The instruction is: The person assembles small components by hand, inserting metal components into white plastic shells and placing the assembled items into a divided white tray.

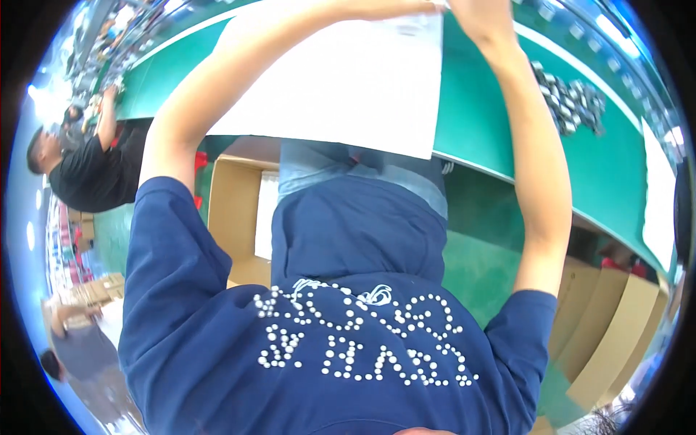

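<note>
A large white sheet [341, 87] lies on the green table [475, 134], its near edge reaching past the table's edge above my lap. Both forearms stretch forward over the table. My left hand [395, 7] is above the far part of the sheet, at the top rim of the view, its fingertips pointing toward the right hand. My right hand [484, 20] is close beside it, just past the sheet's right edge. The upper rim cuts off most of the fingers, so what either hand holds is hidden.
Small grey and black parts [569, 101] lie heaped on the table right of my right forearm. An open cardboard box [239, 210] stands left of my legs; more cardboard [605, 326] is at lower right. A person in black [94, 167] works at the table's left.
</note>
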Action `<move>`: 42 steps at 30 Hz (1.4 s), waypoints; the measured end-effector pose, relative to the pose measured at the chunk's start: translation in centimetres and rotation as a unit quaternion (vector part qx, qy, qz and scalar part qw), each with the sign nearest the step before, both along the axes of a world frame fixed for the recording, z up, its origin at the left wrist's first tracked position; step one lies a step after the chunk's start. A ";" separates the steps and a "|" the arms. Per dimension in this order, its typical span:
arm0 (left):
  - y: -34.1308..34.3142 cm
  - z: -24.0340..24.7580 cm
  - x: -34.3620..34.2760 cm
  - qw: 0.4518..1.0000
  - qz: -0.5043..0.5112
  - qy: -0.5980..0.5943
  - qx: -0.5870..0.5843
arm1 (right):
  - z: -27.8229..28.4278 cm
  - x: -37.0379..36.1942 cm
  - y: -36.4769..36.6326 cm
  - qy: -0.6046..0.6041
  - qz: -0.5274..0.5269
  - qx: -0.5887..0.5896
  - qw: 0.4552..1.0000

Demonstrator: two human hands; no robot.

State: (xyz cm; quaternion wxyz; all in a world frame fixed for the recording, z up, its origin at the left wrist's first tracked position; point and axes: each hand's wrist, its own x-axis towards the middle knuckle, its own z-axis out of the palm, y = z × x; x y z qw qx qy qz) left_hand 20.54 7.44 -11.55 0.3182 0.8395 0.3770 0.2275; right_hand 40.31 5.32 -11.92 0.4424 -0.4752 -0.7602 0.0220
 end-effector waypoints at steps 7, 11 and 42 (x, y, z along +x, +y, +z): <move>-2.4 -1.2 -8.6 0.929 -0.093 0.234 0.271 | 2.6 -5.7 1.6 0.027 0.005 0.031 0.999; -1.8 0.0 -9.2 0.936 -0.115 0.235 0.238 | -0.9 -5.1 4.5 -0.044 0.025 0.080 0.996; 13.8 -14.7 -14.4 0.960 -0.243 -0.029 0.136 | -9.3 4.5 27.6 0.007 -0.011 -0.303 0.953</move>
